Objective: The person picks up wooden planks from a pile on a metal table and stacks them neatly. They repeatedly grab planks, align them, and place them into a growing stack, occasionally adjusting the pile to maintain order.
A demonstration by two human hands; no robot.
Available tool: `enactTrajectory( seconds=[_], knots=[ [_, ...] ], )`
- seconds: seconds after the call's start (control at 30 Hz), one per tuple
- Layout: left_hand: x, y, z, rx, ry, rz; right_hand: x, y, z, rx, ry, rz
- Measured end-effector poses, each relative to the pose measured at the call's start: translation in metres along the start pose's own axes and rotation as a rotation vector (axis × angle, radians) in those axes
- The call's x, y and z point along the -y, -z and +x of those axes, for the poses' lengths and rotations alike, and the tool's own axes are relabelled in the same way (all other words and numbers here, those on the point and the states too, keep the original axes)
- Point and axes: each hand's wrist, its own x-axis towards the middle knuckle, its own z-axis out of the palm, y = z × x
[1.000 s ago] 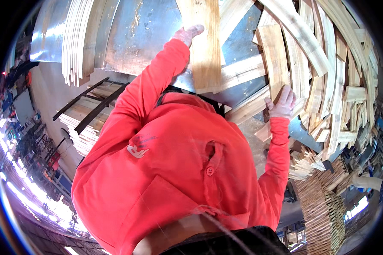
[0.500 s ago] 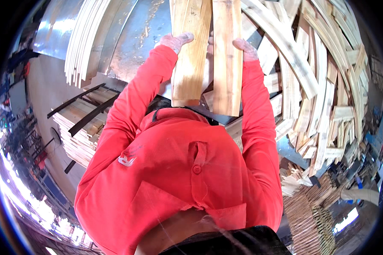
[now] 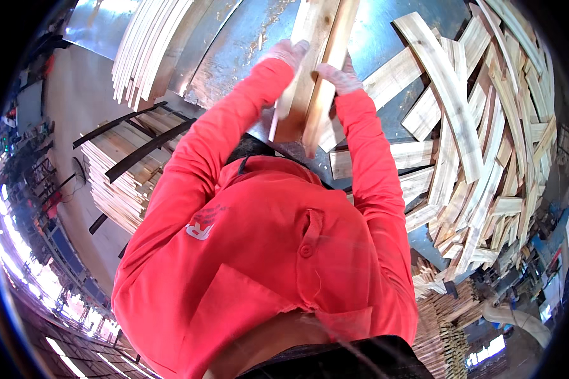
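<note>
Two light wooden boards are between my gloved hands above the metal table (image 3: 234,47). My left hand (image 3: 289,53) is closed on the outer edge of the left board (image 3: 302,81), thumb lying on its upper face. My right hand (image 3: 341,78) grips the right board (image 3: 320,107), which is tilted against the left one, so they form a narrow V. The fingers beneath the boards are mostly hidden. Both boards point away from me, and their far ends run out of view.
A heap of loose wooden slats (image 3: 480,151) covers the right side of the table. At the left stands a row of stacked strips (image 3: 146,54). Lower left, a pile of boards (image 3: 117,170) sits under dark metal bars (image 3: 148,151). Wood shavings (image 3: 261,41) lie on the table.
My hands have drawn closer together. The two boards, apart and flat before, now touch and tilt toward each other. The view has shifted, showing more of the table at the right.
</note>
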Motion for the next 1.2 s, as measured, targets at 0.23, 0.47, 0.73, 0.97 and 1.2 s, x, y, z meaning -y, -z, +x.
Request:
enactTrajectory(
  seconds=[0.23, 0.47, 0.73, 0.97, 1.2],
  knots=[
    [0.010, 0.059, -0.029, -0.069, -0.187, 0.120, 0.057, -0.001, -0.028, 0.290, -0.209, 0.605],
    [-0.001, 0.010, -0.114, 0.410, -0.208, -0.153, 0.067, -0.043, 0.018, -0.123, 0.025, 0.002],
    [0.047, 0.081, -0.081, 0.692, -0.120, -1.258, 0.079, 0.031, 0.036, 0.078, -0.011, 0.284],
    [-0.010, 0.183, 0.064, 0.406, -0.143, -1.150, 0.060, 0.032, -0.002, -0.170, -0.070, 0.095],
    [-0.131, 0.347, 0.301, -0.067, -0.290, -0.913, 0.063, -0.003, -0.013, -0.233, -0.153, -0.108]
  ],
)
